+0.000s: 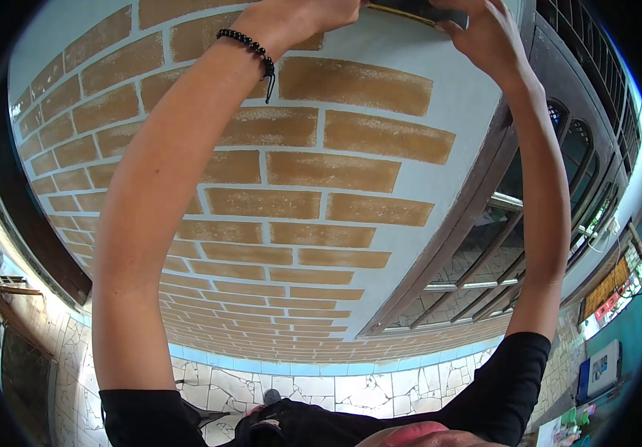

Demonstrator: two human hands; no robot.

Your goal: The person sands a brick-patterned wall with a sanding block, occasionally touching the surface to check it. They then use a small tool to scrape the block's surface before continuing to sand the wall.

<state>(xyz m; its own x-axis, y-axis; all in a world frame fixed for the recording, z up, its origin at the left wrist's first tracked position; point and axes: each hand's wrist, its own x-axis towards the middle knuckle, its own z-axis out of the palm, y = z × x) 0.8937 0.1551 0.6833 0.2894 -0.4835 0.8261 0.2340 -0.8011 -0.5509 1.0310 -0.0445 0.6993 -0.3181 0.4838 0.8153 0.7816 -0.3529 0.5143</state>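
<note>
Both arms reach up against a wall (356, 86) painted with tan bricks and pale lines. At the top edge of the view is a dark flat thing with a thin gold edge (404, 13), perhaps a frame; most of it is cut off. My right hand (488, 33) grips its right side, the thumb at its lower corner. My left hand (324, 13) is at its left end, fingers closed and partly out of view. A black bead bracelet (250, 46) circles my left wrist.
A window with grey bars (477, 276) is set in the wall on the right. A dark wooden post (26, 179) stands at the left. Pale cracked-pattern tiles (365, 395) cover the floor. A white box (602, 369) and small items stand at the lower right.
</note>
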